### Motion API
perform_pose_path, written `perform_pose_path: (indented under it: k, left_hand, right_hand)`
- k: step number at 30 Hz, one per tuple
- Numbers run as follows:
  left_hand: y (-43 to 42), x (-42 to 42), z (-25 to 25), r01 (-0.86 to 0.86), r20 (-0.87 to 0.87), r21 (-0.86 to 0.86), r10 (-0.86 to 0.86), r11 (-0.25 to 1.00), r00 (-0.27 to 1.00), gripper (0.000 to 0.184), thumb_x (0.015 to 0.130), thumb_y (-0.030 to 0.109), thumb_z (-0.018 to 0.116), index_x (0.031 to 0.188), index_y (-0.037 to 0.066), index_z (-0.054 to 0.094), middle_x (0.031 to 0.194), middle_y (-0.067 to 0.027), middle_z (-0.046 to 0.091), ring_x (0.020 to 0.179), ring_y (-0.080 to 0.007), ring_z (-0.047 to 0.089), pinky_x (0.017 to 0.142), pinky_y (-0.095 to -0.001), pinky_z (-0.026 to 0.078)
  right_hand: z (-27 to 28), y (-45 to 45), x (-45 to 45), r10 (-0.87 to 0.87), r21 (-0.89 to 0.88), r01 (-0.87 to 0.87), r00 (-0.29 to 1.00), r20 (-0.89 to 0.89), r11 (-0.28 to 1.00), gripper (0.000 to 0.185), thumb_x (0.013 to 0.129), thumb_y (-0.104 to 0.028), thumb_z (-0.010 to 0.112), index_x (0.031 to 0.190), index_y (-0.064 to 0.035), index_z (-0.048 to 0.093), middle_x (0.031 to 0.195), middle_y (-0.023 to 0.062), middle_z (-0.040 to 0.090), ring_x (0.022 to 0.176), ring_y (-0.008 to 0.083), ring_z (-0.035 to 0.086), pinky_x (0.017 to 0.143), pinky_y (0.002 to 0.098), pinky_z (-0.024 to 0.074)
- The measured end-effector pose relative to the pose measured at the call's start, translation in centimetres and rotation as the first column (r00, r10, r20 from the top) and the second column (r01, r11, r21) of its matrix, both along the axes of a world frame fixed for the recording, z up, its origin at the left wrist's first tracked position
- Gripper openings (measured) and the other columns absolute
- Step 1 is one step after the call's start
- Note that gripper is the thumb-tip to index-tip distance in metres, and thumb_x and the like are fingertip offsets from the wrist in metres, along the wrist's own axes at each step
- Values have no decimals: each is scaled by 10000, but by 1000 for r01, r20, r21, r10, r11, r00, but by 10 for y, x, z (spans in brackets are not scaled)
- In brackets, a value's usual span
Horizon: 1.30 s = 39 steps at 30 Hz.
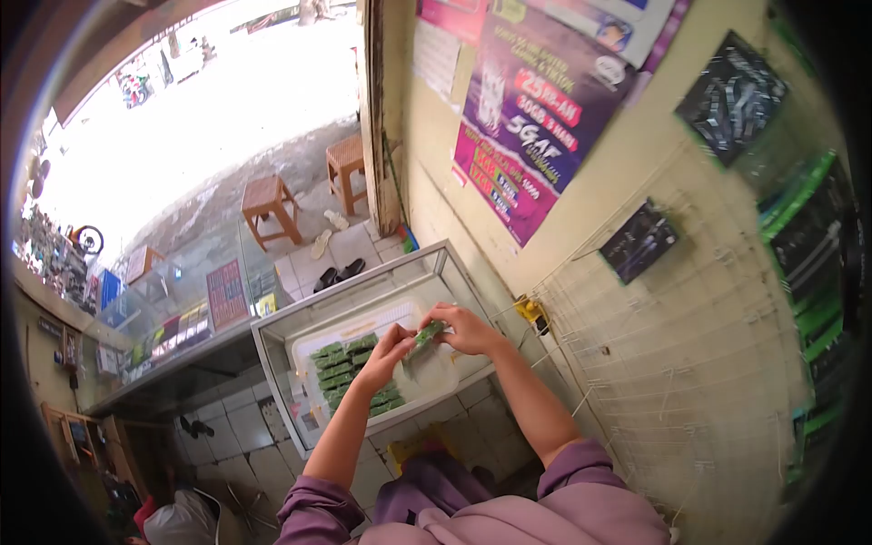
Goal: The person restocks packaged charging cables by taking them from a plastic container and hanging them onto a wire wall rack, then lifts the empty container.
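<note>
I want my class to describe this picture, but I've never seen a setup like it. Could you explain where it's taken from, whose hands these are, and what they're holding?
There is no machine here. A person wears a camera on their head, looking forward and down, so the arms reach in from the bottom edge. The curved dark border suggests a wide lens.

The bare left hand and right hand hold one green packet between their fingers. I cannot tell what is inside it. Below them is a white tray with rows of other green packets, in a glass-sided case.
</note>
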<state>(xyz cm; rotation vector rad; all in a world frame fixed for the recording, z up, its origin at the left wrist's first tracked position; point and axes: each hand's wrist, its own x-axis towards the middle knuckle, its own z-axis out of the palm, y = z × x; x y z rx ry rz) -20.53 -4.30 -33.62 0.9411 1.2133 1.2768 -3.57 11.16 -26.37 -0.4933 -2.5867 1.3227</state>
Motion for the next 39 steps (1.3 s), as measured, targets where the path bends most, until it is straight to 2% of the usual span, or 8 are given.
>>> perform_pose_path:
  k: [3,5,11,13,15,22,25,39]
  left_hand:
    - [-4,10,60,231,477,204,-302,951,825,505,1044,536,372,1148,69,532,1252,-77,545,1225,-203,473,1074,-365,338]
    - [-11,29,90,276,161,117,-292,954,943,536,1016,535,462,1219,42,521,1288,-82,540,1267,-195,442,1089,-366,326]
    - [-1,73,133,573,140,372,-654,730,743,476,993,439,552,1197,12,601,1097,-60,653,1027,-184,638,938,-375,502]
    - [-1,84,137,353,413,215,-412,911,812,340,1003,312,566,1122,-1,626,1068,-43,667,948,-131,635,850,-323,523]
    - [6,103,167,246,170,142,-268,959,948,243,993,238,607,1059,6,640,977,-18,684,872,-91,621,776,-279,517]
    - [70,163,213,-160,-211,478,290,863,933,284,957,183,664,1165,23,555,945,-70,651,814,-109,598,717,-274,481]
    - [97,186,229,-315,115,530,301,787,947,399,978,152,613,1315,66,417,1061,-92,582,843,-132,569,759,-290,468]
    - [141,196,248,-128,-44,519,176,845,983,459,977,65,567,1411,112,424,1117,-73,573,950,-142,578,854,-302,471]
  right_hand:
    - [81,-11,32,103,-233,-103,995,-15,967,353,779,65,695,1099,-83,677,1078,57,634,1026,196,621,865,343,504]
    - [120,-22,48,125,-270,-141,989,-74,952,350,811,86,670,1123,-73,675,1077,39,635,1022,160,606,857,305,494]
    - [188,-51,89,44,-401,-165,955,-294,901,381,888,61,643,1249,-59,644,1151,41,643,1035,128,602,878,272,496]
    - [186,-66,107,-102,-506,-93,933,-345,858,369,937,-6,632,1304,-26,604,1188,51,646,1070,118,604,917,266,492]
    - [180,-83,125,-514,-608,214,772,-375,765,372,987,-106,613,1339,3,558,1210,64,644,1099,119,606,945,286,496]
    - [167,-113,156,-697,-310,635,553,-457,708,406,934,-78,680,1294,38,531,1140,92,685,996,118,658,806,269,545]
    - [188,-90,156,-720,-273,722,428,-546,636,394,908,-40,698,1262,45,547,1031,99,718,894,119,684,725,250,559]
    - [174,-24,166,-747,-231,823,304,-591,518,415,890,-112,729,1250,21,570,980,113,735,786,140,703,649,266,549]
